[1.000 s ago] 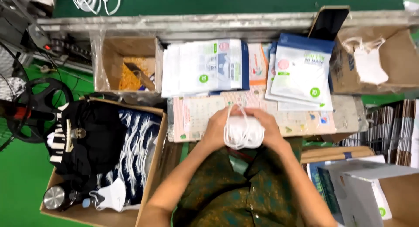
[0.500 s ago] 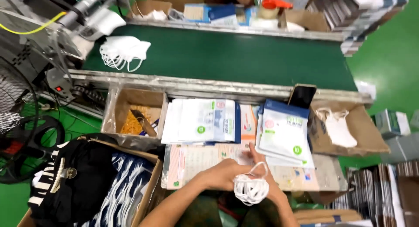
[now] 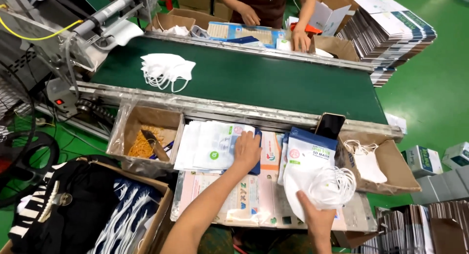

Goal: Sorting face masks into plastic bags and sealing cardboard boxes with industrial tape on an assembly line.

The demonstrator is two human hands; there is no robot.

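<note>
Head view, hands: left hand [image 3: 247, 151] lies flat, fingers spread, on the stack of pouches [image 3: 211, 146]; right hand [image 3: 317, 219] is closed around a bunch of white masks [image 3: 320, 185].
Surface: cluttered worktop [image 3: 254, 205] beside a green conveyor belt [image 3: 273, 83], green floor.
Around: one mask pile [image 3: 163, 69] on the belt, one phone [image 3: 330, 126] leaning upright, two cardboard trays.
Beyond: a co-worker's two hands at the belt's far side.

The glossy plastic pouches [image 3: 215, 146] are shining under the left hand [image 3: 246, 151], while the soft white cloth masks [image 3: 322, 188] are showing matt in the right hand [image 3: 317, 220]; the conveyor belt [image 3: 273, 83] is looking smooth, matt green between dull metal rails [image 3: 229, 110], and the cardboard box [image 3: 146, 119] is showing rough brown, wrapped in clear shiny film
</note>
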